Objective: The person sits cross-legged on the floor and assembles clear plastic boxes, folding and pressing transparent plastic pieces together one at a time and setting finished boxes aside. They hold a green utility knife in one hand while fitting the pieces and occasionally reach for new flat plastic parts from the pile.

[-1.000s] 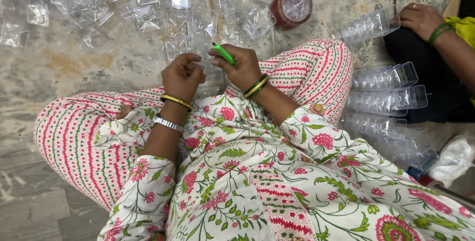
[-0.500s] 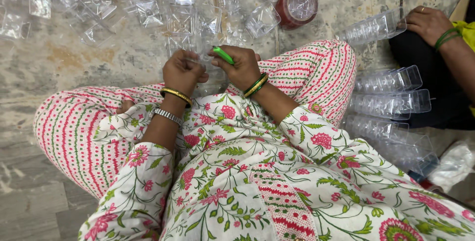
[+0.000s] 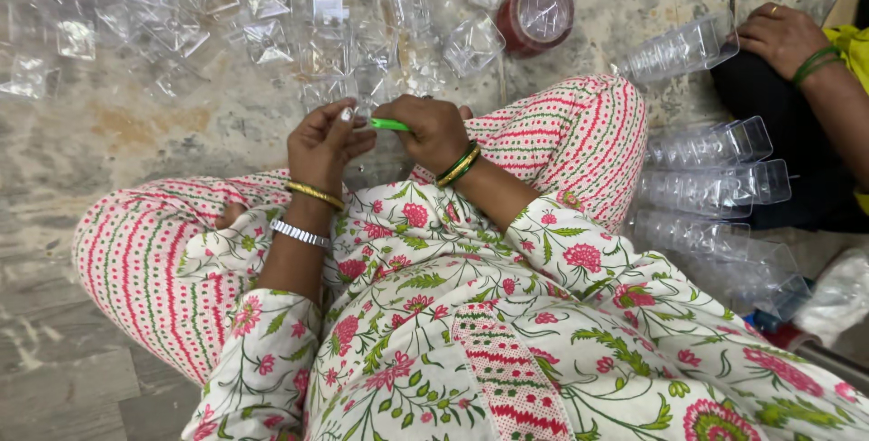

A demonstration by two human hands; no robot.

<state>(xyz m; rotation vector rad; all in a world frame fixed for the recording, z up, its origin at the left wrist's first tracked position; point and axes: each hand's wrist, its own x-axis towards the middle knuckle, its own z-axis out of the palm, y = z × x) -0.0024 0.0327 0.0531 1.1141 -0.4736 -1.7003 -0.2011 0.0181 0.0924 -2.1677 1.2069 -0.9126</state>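
Leftmost, your left hand (image 3: 324, 144) curls its fingers closed around something too small to identify; beside it, your right hand (image 3: 433, 131) grips a thin green plastic stick (image 3: 389, 124) above your knees. Farther right, stacked clear plastic boxes (image 3: 715, 178) lie on the floor (image 3: 181, 124).

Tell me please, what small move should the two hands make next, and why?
Probably the left hand should steady whatever small clear piece it pinches, while the right hand brings the green stick to it. The stick's tip already points at the left fingertips, and both hands meet above the clear packets on the floor. The pinched piece itself is too small to tell.
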